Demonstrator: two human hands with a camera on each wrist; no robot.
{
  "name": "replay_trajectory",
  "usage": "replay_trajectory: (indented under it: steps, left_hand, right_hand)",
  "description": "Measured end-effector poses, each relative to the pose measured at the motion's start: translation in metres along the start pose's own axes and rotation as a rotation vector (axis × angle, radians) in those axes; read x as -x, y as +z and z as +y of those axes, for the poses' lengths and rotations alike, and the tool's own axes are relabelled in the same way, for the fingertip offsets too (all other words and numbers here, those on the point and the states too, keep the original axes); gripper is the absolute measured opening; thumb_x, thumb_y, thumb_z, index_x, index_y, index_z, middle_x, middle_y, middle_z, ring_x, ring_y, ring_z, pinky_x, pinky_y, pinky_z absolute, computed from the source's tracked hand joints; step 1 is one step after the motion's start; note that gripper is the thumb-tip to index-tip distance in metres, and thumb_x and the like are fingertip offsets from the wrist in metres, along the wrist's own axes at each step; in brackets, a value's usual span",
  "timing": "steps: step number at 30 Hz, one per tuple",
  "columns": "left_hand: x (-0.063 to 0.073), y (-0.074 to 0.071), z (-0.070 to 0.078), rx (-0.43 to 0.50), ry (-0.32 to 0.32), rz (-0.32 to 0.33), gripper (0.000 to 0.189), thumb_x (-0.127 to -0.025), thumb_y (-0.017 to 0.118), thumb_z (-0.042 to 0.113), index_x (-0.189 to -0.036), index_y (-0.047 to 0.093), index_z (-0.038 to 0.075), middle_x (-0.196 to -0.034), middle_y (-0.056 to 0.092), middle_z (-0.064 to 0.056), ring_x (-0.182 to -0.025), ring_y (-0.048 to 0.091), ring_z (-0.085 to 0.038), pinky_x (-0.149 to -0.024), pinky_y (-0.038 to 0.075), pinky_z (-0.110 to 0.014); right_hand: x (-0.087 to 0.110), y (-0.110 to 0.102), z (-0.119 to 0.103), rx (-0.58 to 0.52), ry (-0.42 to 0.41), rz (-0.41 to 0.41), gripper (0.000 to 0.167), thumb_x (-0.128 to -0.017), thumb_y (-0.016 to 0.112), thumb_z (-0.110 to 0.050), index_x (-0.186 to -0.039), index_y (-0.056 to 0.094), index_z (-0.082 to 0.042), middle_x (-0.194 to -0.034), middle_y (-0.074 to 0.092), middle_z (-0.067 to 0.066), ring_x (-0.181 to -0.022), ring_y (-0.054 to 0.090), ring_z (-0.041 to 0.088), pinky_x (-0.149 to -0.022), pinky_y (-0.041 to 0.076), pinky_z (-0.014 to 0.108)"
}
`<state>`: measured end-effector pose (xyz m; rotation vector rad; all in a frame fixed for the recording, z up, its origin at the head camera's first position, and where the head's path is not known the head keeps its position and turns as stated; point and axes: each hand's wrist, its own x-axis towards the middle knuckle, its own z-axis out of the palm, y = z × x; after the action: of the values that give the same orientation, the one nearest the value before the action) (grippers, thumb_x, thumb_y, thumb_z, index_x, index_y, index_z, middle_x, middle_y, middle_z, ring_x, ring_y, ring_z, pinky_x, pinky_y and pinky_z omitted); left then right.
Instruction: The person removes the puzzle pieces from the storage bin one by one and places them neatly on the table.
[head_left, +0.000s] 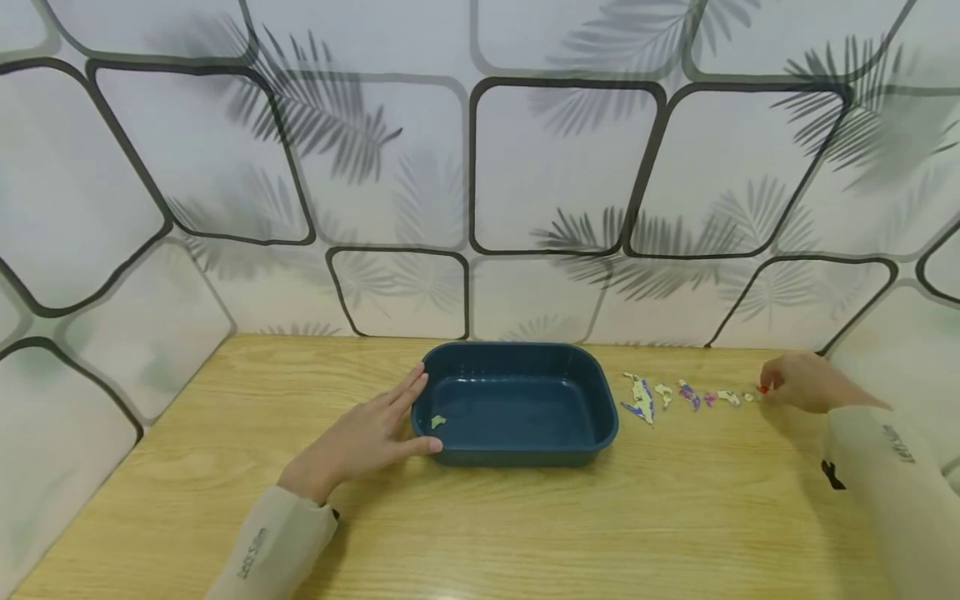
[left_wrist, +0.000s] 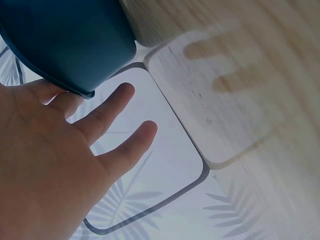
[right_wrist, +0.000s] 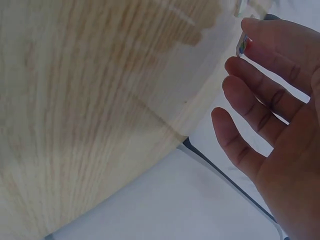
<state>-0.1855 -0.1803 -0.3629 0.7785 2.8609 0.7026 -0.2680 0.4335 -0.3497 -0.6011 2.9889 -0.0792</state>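
A dark blue rectangular tray (head_left: 517,458) stands on the table near the wall. My left hand (head_left: 367,437) lies at its left end, fingers spread and mostly straight, touching the rim; the thumb reaches the near left corner. One small pale green piece (head_left: 438,422) lies inside the tray. Off to the right, my right hand (head_left: 806,383) pinches a small flat coloured piece (right_wrist: 243,44) with some red on it, just above or at the tabletop. Between tray and right hand runs a row of irregular flat pieces, from a large white-and-blue one (head_left: 641,400) to a tiny pale one (head_left: 747,397).
The wood-grain table (head_left: 540,533) ends at a patterned wall covering (head_left: 555,167) behind the tray, with further panels at left and right. The right hand is close to the right panel (head_left: 900,367).
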Motion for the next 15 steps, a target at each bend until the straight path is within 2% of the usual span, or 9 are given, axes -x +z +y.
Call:
replay_trajectory:
  steps: [4,9,15]
  left_hand:
    - [-0.001,0.000,-0.001,0.006,-0.001,0.001,0.097,-0.096,0.060,0.061,-0.162,0.019,0.004,-0.170,0.008,-0.007,-0.143,0.036,-0.041,-0.112,0.032,-0.061]
    - [-0.001,0.000,0.000,0.004,0.008,0.000,0.097,-0.096,0.060,0.060,-0.162,0.018,0.003,-0.169,0.008,-0.007,-0.143,0.036,-0.041,-0.111,0.033,-0.061]
    - [0.000,0.000,0.000,0.003,0.005,0.003,0.097,-0.096,0.061,0.059,-0.161,0.019,0.002,-0.169,0.009,-0.009,-0.145,0.033,-0.041,-0.112,0.032,-0.060]
  right_hand:
    - [0.004,0.001,-0.001,-0.005,0.019,0.007,0.005,-0.082,0.074,-0.007,-0.083,0.069,-0.005,-0.081,0.067,0.005,-0.075,0.063,0.026,-0.070,0.052,0.047]
    - [0.003,-0.002,0.002,-0.010,0.023,0.028,0.014,-0.082,0.074,-0.007,-0.088,0.067,0.004,-0.080,0.066,0.008,-0.074,0.063,0.029,-0.069,0.052,0.048]
    - [-0.006,-0.018,-0.011,-0.048,0.038,0.003,0.027,-0.087,0.072,-0.006,-0.101,0.064,0.015,-0.087,0.065,0.017,-0.080,0.063,0.037,-0.070,0.053,0.054]
